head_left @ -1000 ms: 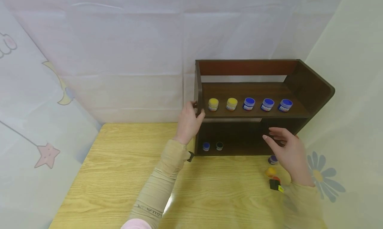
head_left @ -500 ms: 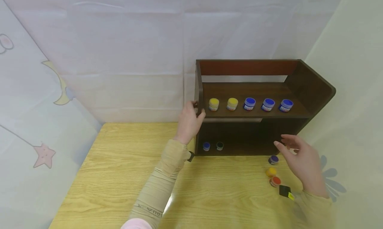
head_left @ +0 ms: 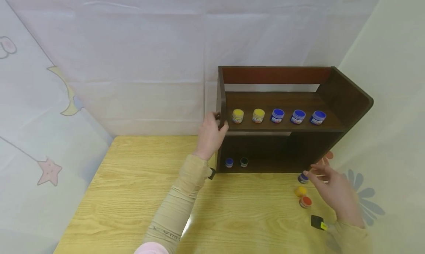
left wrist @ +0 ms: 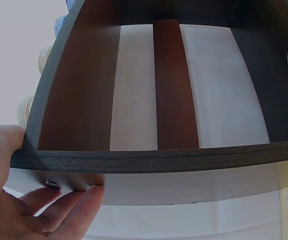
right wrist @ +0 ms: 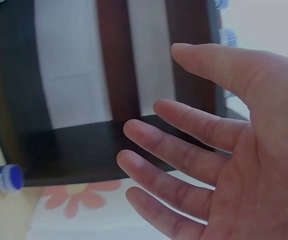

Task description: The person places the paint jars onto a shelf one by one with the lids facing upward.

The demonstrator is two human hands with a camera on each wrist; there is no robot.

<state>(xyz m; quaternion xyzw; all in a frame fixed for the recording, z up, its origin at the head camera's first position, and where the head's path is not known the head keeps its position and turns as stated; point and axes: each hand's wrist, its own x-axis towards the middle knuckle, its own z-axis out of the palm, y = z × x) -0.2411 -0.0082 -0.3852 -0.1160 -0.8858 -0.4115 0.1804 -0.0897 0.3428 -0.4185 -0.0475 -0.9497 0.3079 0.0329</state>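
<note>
My left hand [head_left: 208, 136] grips the left side panel of a dark brown two-tier shelf [head_left: 252, 99]; in the left wrist view the thumb is at the panel's front edge and the fingers [left wrist: 86, 207] lie on its outer face. My right hand [head_left: 337, 191] is at the shelf's lower right, fingers spread and holding nothing. Its fingertips overlap a small purple-lidded paint jar [head_left: 302, 178] in the head view. The right wrist view shows that jar [right wrist: 11, 177] apart from the fingers. A yellow-orange jar [head_left: 300, 191] and a red-lidded jar [head_left: 305, 201] stand nearer me on the table.
The upper tier bears a row of yellow-lidded jars [head_left: 258, 116] and blue-lidded jars [head_left: 298, 117]. On the lower tier, a blue jar [head_left: 229, 162] and a dark-lidded jar [head_left: 244, 162] stand at the left. Cloth walls [head_left: 149, 62] enclose the wooden table [head_left: 139, 180].
My right hand has moved right and down, away from the shelf's lower tier to beside the purple jar, and the red jar has come into view. My left hand stays on the panel.
</note>
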